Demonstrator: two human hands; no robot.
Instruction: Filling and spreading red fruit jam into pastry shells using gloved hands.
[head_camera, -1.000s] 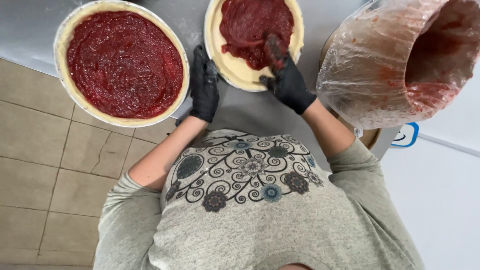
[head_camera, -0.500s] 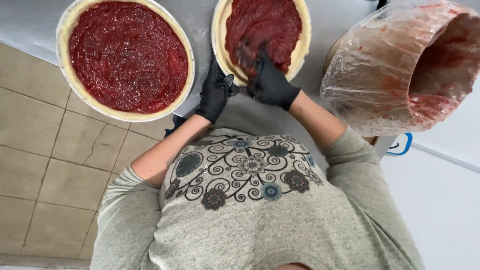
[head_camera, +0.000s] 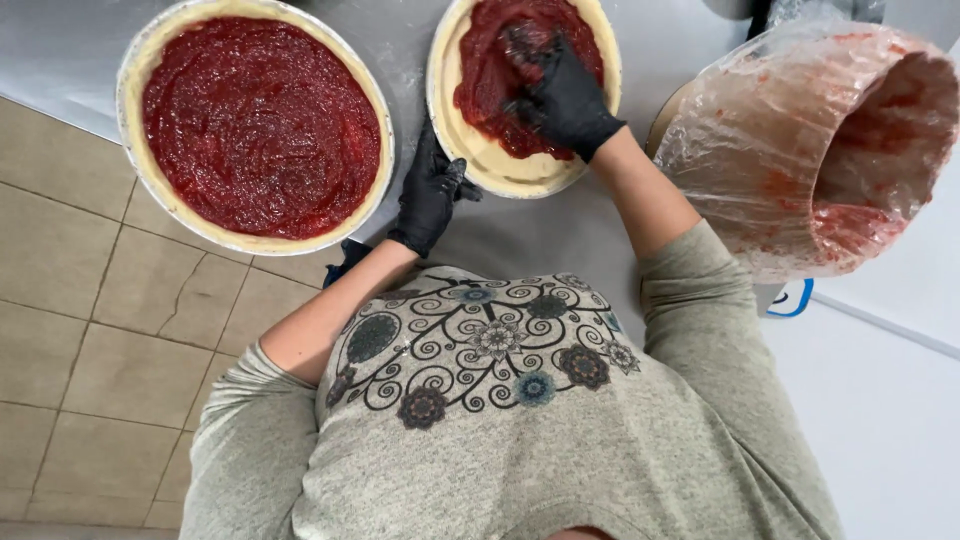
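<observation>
Half-sauced dough pan (head_camera: 500, 165): red sauce (head_camera: 490, 80) soft, slippery; right hand (head_camera: 560, 95) spread flat in it, left hand (head_camera: 432, 195) gripping pan's stiff rim; counter (head_camera: 520, 240) beneath.

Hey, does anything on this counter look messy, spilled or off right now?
Nothing spilled. The right pie is only partly sauced, bare dough showing along its near edge, while the left pie is covered. The plastic-lined bucket has red sauce smeared over its liner.
</observation>
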